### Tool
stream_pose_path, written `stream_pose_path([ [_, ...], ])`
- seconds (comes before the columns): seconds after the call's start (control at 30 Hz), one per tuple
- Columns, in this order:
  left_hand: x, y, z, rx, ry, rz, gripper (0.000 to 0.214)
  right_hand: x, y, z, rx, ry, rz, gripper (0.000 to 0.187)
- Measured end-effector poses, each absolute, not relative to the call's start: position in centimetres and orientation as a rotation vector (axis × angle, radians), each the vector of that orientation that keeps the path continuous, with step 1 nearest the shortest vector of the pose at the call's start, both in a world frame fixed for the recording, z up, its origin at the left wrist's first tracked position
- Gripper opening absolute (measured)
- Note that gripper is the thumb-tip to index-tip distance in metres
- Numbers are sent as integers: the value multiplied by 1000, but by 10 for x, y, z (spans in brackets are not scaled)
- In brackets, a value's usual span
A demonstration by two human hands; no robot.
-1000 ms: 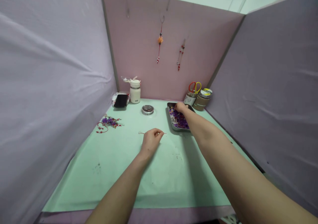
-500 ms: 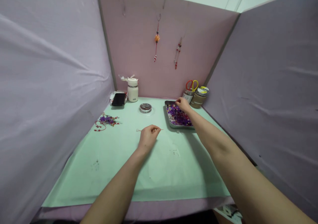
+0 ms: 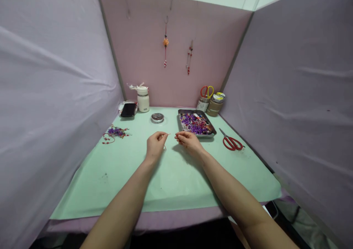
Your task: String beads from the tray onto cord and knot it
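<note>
Thin wire [image 3: 166, 134]: one piece, pinched between thumb and forefinger of your left hand [image 3: 156, 143], lifted just off the green table cover [image 3: 176, 182], in front of and a little left of the bead tray [image 3: 180, 121], its free tip pointing right. Right hand [image 3: 189, 141]: just in front of the tray's near-left corner, fingertips pressed together and aimed at the wire tip, a small gap apart from it; whether a bead sits between them is too small to tell. Tray: metal, holding mixed purple, clear and red beads. Red scissors [image 3: 231, 143]: flat on the cover, right of the tray. Two jars [image 3: 211, 103]: behind the tray, one with a second pair of scissors standing in it. Small round tin [image 3: 157, 117], white bottle [image 3: 142, 99] and dark phone [image 3: 128, 110]: left of the tray. Beaded strands [image 3: 114, 132]: far left of it. Handling note: keep the wire level with little tip showing past your grip so it does not waver, and rest both wrists on the cover as the fingertips meet.
</note>
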State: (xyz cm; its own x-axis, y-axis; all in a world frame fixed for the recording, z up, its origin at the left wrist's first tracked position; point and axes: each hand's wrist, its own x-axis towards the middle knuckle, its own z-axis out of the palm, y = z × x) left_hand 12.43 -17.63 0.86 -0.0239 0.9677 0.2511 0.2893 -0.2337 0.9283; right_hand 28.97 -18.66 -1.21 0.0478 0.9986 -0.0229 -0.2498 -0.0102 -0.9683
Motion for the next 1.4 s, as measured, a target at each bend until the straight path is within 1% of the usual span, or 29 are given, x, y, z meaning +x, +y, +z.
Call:
stream_pose_path([
  [0.17,125,-179,10,1616,1342,1278,22,293,-183,-17,-976,-870,1388,35],
  [0.37,126,-179,5,1621,1304,1234,22,291,-184,-20,-957,-855,1420,32],
  [0.53,127,-178,2,1697,1308,1187,20,288,-185,-20,-973,-891,1390,29],
  [0.9,129,-179,0,1794,1314,1192,17,283,-190,-16,-1069,-1042,1208,19],
  [1.4,129,-180,0,1824,1318,1203,18,284,-189,-17,-1059,-1025,1212,20],
])
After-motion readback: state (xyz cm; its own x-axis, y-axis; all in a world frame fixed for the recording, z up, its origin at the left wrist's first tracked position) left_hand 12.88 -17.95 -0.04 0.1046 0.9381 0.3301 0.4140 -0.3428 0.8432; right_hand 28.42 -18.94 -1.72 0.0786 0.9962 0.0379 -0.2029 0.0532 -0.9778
